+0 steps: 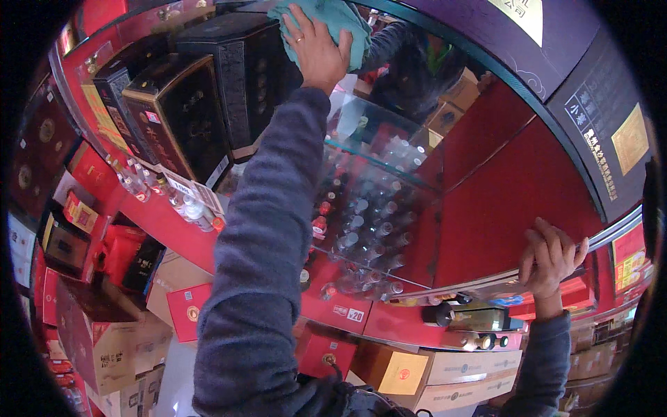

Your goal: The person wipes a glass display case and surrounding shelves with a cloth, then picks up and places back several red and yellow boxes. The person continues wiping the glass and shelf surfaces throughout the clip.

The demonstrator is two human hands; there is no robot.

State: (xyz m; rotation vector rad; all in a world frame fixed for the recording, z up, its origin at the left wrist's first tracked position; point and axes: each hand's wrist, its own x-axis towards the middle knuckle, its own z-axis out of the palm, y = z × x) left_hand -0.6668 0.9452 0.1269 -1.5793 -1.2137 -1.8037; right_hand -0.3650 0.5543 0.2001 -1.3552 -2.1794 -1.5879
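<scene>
My left hand [318,52] lies spread over a folded green cloth [359,36], pressing it to the mirrored back of a display shelf, at the top of the view. A ring sits on one of its fingers. Just left of it stands a large black liquor box [245,78], with a black gift box with gold edges [180,117] in front. My right hand [547,255] rests at the front edge of the red shelf board [510,208], fingers bent and somewhat apart. No object shows in it. A reflection of a sleeve and dark clothing appears in the mirror.
Below my left forearm a glass shelf [375,156] spans over several clear bottles [365,234]. Small bottles [135,180] line the left ledge. Dark boxes [594,130] stand above the shelf's right edge. Cardboard cartons [99,333] and a red box [190,313] are stacked lower down.
</scene>
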